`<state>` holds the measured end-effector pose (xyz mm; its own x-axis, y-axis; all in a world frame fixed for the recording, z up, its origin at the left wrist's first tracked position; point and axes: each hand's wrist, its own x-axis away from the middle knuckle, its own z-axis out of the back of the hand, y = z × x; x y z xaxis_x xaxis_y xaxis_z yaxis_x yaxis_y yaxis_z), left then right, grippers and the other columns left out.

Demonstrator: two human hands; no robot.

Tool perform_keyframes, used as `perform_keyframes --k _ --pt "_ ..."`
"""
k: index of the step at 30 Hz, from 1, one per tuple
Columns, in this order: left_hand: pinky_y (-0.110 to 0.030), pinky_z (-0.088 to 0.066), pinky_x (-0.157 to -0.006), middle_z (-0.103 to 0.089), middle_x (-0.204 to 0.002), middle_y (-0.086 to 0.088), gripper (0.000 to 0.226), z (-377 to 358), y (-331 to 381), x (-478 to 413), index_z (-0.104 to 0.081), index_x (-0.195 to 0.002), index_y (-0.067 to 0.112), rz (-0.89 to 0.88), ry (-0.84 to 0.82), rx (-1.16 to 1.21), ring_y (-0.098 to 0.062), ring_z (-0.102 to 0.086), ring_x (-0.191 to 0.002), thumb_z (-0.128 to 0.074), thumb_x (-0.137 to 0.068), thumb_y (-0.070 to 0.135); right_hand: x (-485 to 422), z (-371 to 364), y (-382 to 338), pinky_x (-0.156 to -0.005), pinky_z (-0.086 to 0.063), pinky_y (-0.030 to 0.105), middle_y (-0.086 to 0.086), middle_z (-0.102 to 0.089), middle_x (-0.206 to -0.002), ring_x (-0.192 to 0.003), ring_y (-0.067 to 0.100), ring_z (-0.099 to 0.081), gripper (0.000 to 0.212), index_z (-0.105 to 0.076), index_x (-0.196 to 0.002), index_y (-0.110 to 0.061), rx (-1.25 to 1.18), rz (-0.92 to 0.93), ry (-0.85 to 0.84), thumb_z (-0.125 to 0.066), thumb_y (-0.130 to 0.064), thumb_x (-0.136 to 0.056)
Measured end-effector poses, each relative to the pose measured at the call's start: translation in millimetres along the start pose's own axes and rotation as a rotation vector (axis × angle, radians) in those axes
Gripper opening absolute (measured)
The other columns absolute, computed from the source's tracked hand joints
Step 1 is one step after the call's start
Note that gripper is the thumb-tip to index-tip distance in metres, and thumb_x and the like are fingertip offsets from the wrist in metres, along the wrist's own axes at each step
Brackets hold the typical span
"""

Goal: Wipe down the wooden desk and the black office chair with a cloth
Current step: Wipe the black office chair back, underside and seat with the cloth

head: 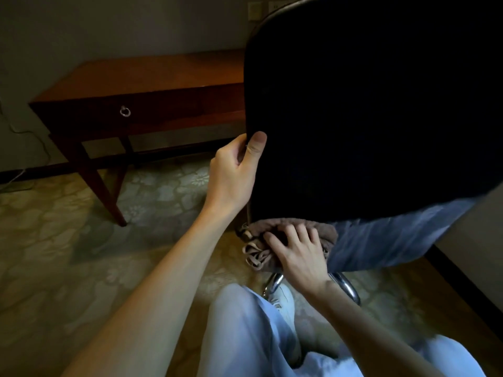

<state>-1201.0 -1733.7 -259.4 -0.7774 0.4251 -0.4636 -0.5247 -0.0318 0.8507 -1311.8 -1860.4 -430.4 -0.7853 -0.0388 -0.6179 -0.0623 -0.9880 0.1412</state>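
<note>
The cloth (275, 240) — a brownish towel, bunched, with a pale striped fold hanging at its left — is pressed under the right hand (298, 250), whose fingers are spread and bent over the wad rather than wrapped round it; whether the thumb is tucked under is hidden. The wad is held against the bottom edge of the black office chair (367, 110), at the lower left corner of the backrest. The backrest's left edge is gripped by the left hand (236, 170), thumb laid on the near face and fingers curled behind, so the chair is steadied from that side.

From the cloth, the unwiped run of the bottom edge lies to the right, where part of it is masked by something pale blue — its nature cannot be told. The broad dark face of the backrest rises above the cloth. The right hand is judged the nearer for either stroke, sideways along the edge or upward over the face.

The wooden desk (141, 74) stands well apart, beyond and left of the chair, against the wall.
</note>
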Motion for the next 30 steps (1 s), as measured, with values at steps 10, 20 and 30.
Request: perform_keyframes --k 10,20,30 --pt "-0.025 -0.029 -0.051 -0.041 -0.058 0.009 0.042 -15.1 -15.5 4.2 -0.045 -0.075 0.028 0.105 0.168 -0.112 -0.003 -0.045 -0.049 -0.038 -0.105 0.057 -64.6 119.9 60.2 -0.083 -0.035 0.043 0.009 -0.046 -0.125 -0.102 0.032 -0.045 0.041 -0.060 -0.125 -0.027 0.101 -0.087 0.484 -0.067 -0.024 -0.085" --pt "-0.026 -0.040 -0.061 -0.061 -0.084 0.009 0.035 -15.9 -37.3 3.6 -0.055 -0.111 0.023 0.089 0.087 -0.109 -0.010 -0.061 -0.073 -0.038 -0.107 0.054 -0.3 14.8 64.5 -0.085 -0.036 0.044 0.014 -0.049 -0.120 -0.094 0.032 -0.046 0.044 -0.053 -0.128 -0.026 0.143 0.094 0.146 -0.060 -0.016 -0.086" --pt "-0.018 -0.042 -0.064 -0.058 -0.086 0.014 0.040 -14.7 -47.6 -6.5 -0.054 -0.116 0.020 0.167 0.188 -0.067 0.005 -0.059 -0.071 -0.031 -0.109 0.052 50.8 27.0 70.2 -0.076 -0.044 0.043 0.008 -0.057 -0.098 -0.089 0.031 -0.053 0.044 -0.070 -0.111 -0.025 0.057 -0.159 -0.182 -0.086 -0.030 -0.070"
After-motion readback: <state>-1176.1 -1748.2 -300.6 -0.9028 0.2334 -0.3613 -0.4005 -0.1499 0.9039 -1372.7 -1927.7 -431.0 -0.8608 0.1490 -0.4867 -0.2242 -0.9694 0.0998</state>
